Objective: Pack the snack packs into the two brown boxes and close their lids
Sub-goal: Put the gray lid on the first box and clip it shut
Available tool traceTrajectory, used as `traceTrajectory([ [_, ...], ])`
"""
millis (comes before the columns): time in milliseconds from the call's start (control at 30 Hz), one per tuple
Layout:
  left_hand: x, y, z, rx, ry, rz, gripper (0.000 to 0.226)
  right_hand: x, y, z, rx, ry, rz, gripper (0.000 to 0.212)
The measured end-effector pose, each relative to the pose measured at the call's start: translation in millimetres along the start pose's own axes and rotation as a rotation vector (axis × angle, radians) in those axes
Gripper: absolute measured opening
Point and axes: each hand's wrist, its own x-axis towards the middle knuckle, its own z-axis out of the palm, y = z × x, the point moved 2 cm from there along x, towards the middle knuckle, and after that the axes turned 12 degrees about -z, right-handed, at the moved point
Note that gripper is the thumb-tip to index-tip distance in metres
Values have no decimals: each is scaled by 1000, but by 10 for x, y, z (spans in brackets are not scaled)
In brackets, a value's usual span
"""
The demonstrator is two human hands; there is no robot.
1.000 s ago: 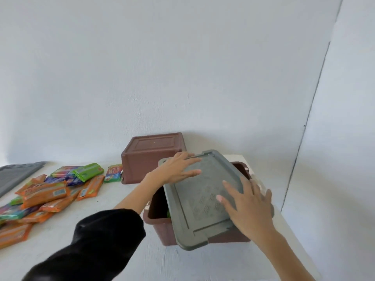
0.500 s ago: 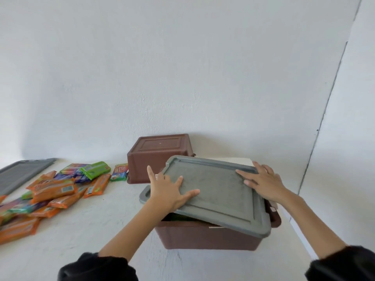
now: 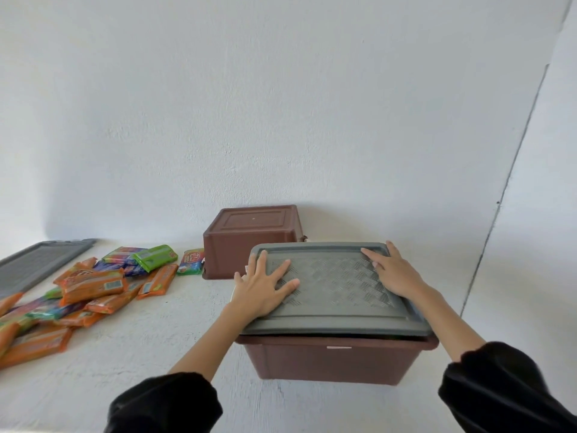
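A brown box [image 3: 331, 362] stands near me on the white table, covered by a grey lid [image 3: 334, 295] that lies almost square on its rim. My left hand [image 3: 262, 287] presses flat on the lid's left side with fingers spread. My right hand [image 3: 395, 271] presses flat on the lid's far right part. A second brown box [image 3: 249, 242] sits upside down behind it by the wall. Several snack packs [image 3: 93, 285], mostly orange with some green and purple, lie in a heap at the left.
A second grey lid [image 3: 37, 264] lies flat at the far left of the table [image 3: 140, 348]. The white wall rises right behind the boxes. The table's right edge runs close beside the near box.
The lid has swung from a tilted, skewed position to lie level over the near box. Both hands have shifted to press on its left and right sides.
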Motion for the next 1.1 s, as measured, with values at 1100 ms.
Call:
traceTrajectory([
  [1100, -220, 188, 15, 106, 127, -210, 53, -553, -463, 96, -261, 31, 273, 54],
])
